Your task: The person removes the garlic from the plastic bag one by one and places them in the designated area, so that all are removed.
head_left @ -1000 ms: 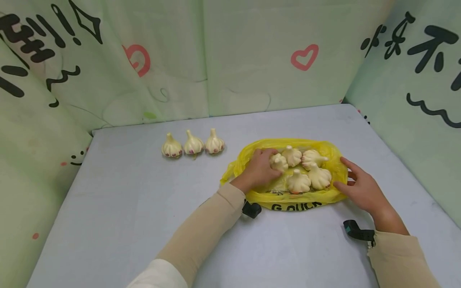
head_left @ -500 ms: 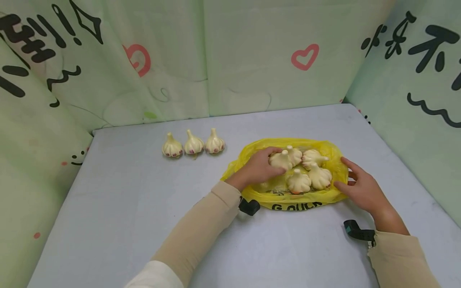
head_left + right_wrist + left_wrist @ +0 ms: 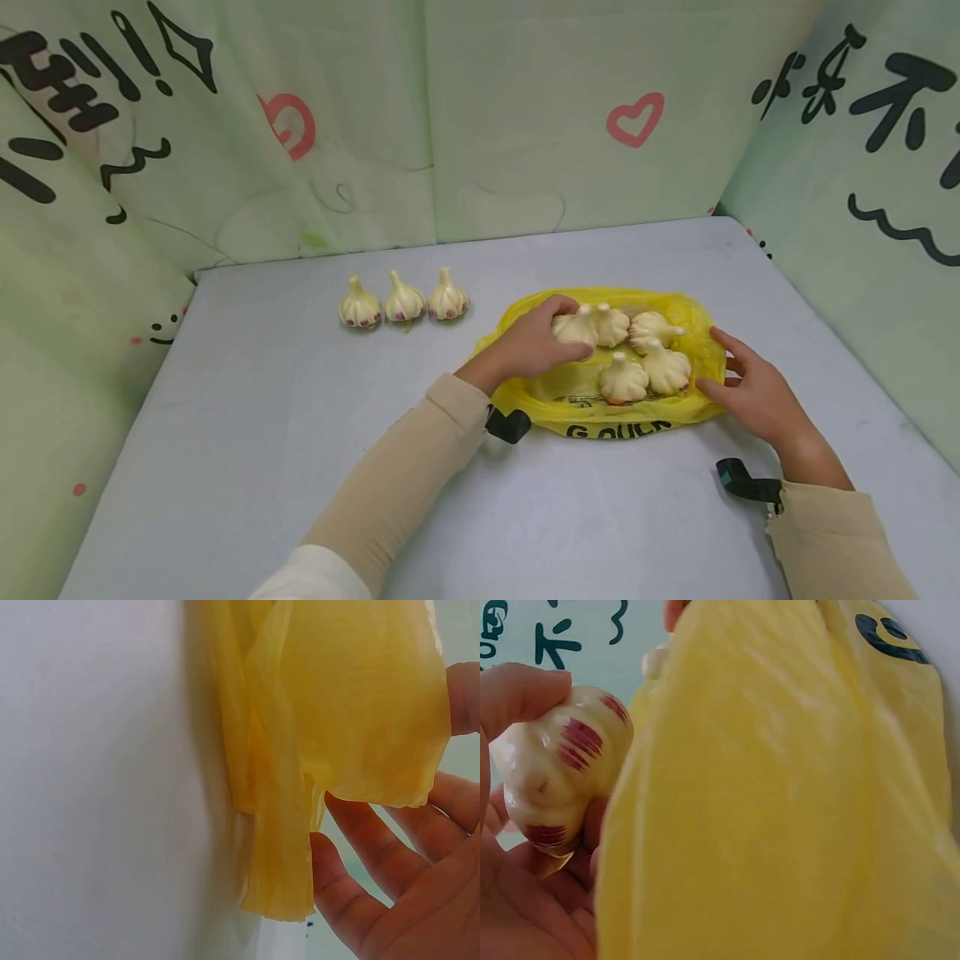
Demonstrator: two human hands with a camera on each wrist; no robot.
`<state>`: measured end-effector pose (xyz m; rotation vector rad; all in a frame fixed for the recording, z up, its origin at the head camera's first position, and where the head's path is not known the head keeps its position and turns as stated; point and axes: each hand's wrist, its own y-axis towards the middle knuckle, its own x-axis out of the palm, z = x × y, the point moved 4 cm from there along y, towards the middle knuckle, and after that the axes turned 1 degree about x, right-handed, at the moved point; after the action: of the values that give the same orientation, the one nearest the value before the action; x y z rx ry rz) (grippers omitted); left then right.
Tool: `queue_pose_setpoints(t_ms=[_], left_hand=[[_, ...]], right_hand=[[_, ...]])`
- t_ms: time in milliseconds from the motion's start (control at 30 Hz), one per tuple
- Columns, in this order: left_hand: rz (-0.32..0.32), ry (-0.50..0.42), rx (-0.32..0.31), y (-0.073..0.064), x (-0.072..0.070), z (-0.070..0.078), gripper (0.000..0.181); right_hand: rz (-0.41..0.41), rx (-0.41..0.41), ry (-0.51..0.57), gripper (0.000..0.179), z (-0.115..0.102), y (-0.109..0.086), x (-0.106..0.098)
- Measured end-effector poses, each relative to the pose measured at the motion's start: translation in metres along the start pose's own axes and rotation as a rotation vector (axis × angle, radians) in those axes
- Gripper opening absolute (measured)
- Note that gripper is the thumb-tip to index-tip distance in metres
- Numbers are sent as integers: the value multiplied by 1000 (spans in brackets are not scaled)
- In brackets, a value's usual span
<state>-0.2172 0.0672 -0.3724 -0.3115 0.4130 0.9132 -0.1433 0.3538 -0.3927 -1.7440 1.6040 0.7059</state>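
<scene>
My left hand (image 3: 528, 340) holds a garlic bulb (image 3: 576, 327) over the left part of an open yellow plastic bag (image 3: 622, 297). In the left wrist view the bulb's purple-streaked base (image 3: 562, 765) faces the camera, with thumb and fingers around it. Several other garlic bulbs (image 3: 622, 379) lie inside the bag, toward its right side. My right hand (image 3: 757, 396) rests against the bag's right side, fingers spread and loosely bent, as the right wrist view shows beside the yellow plastic (image 3: 360, 697). Further left, three garlic bulbs (image 3: 405, 300) stand in a row, stems up.
The white table (image 3: 247, 433) extends to the left and in front of the bag. Pale green printed curtains (image 3: 517, 125) enclose it at the back and on both sides. A black wrist camera (image 3: 510, 423) sits below the left wrist, near the bag's front rim.
My left hand has lifted the garlic bulb a little and drawn it leftward, away from the bulbs in the bag. The right hand and the row of three have stayed in place.
</scene>
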Motion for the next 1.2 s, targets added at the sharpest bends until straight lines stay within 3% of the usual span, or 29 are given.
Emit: queue_pose_setpoints(t_ms=[133,400,567,700,967,1200], left_hand=[[-4,33,-4,-2,-3,2,70],[-14,2,53,-3,-13,7,69],[-28,51,83,-6,-21,9,71],[-7,101,54,-10,-28,7,70],[38,-6,-21,-17,-38,0,69],[126,-14,-73,-23,-45,-5,63]], right_hand=[[3,-3,-11,79,1,0,-1],[10,-9,-13,78,-1,1,-1],[12,-10,-17,78,-1,2,-1],[10,-10,-21,78,0,2,-1],[1,2,-7,78,0,2,0],[-5,8,-2,78,0,1,0]])
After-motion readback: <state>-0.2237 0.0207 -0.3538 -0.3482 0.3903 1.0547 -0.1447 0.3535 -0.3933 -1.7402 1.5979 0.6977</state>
